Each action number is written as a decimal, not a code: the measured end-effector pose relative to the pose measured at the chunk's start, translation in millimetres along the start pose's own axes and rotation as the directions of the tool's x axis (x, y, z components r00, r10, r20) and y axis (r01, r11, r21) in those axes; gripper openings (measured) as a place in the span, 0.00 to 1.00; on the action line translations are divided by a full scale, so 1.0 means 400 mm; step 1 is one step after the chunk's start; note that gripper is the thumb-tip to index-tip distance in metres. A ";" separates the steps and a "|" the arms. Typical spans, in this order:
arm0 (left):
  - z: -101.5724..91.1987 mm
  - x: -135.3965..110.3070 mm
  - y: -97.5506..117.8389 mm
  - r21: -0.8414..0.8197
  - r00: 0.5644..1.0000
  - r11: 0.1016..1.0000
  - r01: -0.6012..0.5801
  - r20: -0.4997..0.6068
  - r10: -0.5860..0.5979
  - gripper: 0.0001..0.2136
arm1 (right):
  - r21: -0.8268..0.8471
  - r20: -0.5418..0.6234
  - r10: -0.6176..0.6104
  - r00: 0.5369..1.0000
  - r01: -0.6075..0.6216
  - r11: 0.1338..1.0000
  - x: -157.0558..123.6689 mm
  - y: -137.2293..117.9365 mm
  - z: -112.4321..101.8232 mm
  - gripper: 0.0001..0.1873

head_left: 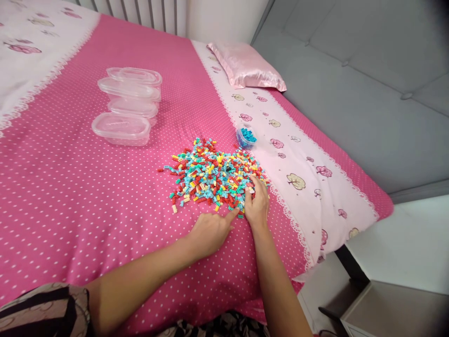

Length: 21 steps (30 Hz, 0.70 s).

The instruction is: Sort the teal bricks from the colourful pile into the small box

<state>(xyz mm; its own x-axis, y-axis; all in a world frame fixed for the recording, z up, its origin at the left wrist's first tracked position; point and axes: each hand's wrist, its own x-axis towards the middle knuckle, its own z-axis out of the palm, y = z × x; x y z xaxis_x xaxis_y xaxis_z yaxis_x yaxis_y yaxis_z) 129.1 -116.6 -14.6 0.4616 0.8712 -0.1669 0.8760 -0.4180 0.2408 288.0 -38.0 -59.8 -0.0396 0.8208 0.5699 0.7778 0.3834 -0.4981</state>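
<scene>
A wide pile of small building bricks [199, 171] in red, light blue, yellow, green and cream lies spread on the bed. My left hand [210, 234] is at the pile's near edge. Its index finger stretches out to the bricks there, while the other fingers curl under, partly hidden. Over the pile's right side rests my right hand [258, 203], thumb and fingers apart, with bricks showing between them. I see nothing gripped in either hand. Just beyond the pile stands a small clear tub [242, 142] holding blue bricks [248, 135].
Several clear plastic containers with lids [121, 127] stand in a row at the back left. A pink pillow [247, 65] lies at the far end, by the grey padded headboard [368, 84]. The polka-dot bedspread [63, 187] has a pale printed band, and the bed's edge is at the right.
</scene>
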 end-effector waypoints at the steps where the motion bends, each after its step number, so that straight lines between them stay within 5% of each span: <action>1: -0.001 0.000 0.000 -0.004 1.000 1.000 0.000 -0.002 0.000 0.24 | -0.011 0.002 0.001 1.000 -0.001 1.000 0.001 -0.002 -0.001 0.21; 9: -0.011 0.000 -0.002 -0.059 1.000 0.998 0.026 0.007 -0.026 0.24 | -0.190 0.020 -0.066 0.998 0.068 0.979 0.033 -0.043 -0.003 0.15; 21: -0.017 -0.001 -0.004 -0.090 1.000 0.996 0.007 0.025 -0.005 0.23 | -0.170 0.218 -0.101 0.971 0.140 0.975 0.083 -0.098 0.035 0.09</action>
<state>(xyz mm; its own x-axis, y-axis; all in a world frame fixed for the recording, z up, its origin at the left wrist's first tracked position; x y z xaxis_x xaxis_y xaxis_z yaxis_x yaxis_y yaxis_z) 126.4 -114.5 -8.4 0.4603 0.8668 -0.1916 0.8632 -0.3866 0.3247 247.3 -19.9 -30.4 -0.2540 0.8503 0.4609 0.8598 0.4167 -0.2950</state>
